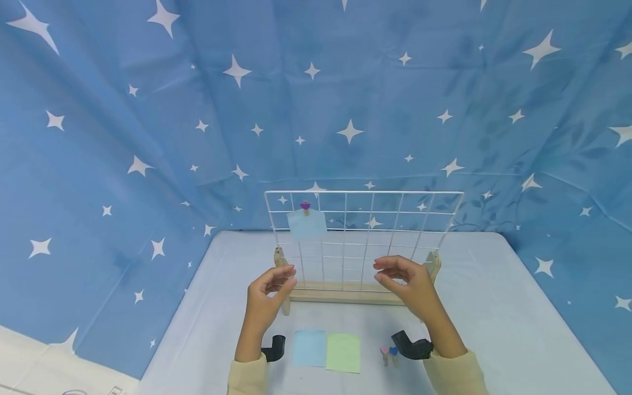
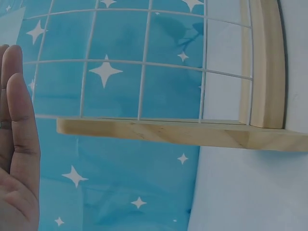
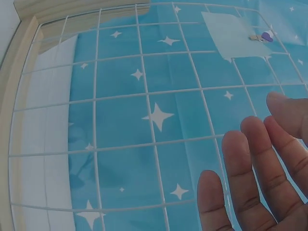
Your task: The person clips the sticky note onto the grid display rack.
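Both hands hover in front of a white wire grid [image 1: 367, 241] that stands in a wooden base [image 1: 345, 296]. My left hand [image 1: 266, 296], fingers relaxed and slightly bent, is by the grid's left post with nothing in it. On the other side my right hand [image 1: 407, 282] holds nothing either, its thumb and fingers apart. A blue paper note [image 1: 307, 225] hangs at the grid's upper left under a small clip with a purple heart [image 1: 305, 205]. In the right wrist view the fingers [image 3: 255, 178] are spread and loosely bent before the wires.
On the white table [image 1: 197, 340] lie a blue note [image 1: 309, 348] and a green note [image 1: 343, 353] side by side. To their right are a pink heart clip [image 1: 384, 351] and a blue heart clip [image 1: 393, 351]. A blue star-patterned curtain [image 1: 345, 99] hangs behind.
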The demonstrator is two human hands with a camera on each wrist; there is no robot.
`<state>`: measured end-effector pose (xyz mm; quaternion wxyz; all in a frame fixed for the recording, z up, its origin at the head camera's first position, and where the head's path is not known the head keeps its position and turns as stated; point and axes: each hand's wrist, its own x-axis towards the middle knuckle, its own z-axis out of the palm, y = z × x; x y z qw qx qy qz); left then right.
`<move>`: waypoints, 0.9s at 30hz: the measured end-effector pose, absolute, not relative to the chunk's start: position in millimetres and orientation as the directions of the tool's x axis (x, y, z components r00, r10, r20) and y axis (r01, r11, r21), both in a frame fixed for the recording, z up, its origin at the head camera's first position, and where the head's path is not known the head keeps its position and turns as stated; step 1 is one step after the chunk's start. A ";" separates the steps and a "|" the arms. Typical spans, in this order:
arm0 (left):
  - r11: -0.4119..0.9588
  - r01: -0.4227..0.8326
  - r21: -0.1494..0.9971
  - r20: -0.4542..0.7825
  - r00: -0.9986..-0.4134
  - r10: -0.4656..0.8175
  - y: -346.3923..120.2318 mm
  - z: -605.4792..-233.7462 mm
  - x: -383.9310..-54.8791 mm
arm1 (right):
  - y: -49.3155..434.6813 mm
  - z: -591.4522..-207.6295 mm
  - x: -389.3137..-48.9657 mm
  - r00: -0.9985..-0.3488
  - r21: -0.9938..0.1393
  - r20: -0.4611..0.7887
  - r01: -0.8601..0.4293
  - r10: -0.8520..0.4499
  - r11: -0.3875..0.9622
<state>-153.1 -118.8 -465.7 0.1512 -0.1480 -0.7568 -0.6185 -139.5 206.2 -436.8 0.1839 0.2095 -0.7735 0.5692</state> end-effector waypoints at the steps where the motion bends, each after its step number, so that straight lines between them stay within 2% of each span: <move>1: 0.193 0.404 0.894 0.405 -0.913 0.036 -119.0 -467.1 -151.9 | 206.6 -438.2 -138.3 -0.847 -0.806 0.519 -0.529 -0.112 0.266; 15: 0.171 0.347 0.922 0.344 -0.938 0.048 -120.2 -494.5 -137.0 | 213.5 -462.2 -120.4 -0.885 -0.842 0.463 -0.454 -0.041 0.291; 21: 0.170 0.302 0.938 0.301 -0.953 0.035 -122.4 -501.5 -131.5 | 216.6 -471.3 -112.5 -0.912 -0.855 0.410 -0.388 -0.011 0.343; 27: 0.179 0.242 0.954 0.243 -0.970 0.018 -122.3 -510.2 -126.1 | 217.3 -480.2 -106.2 -0.933 -0.884 0.360 -0.342 -0.003 0.317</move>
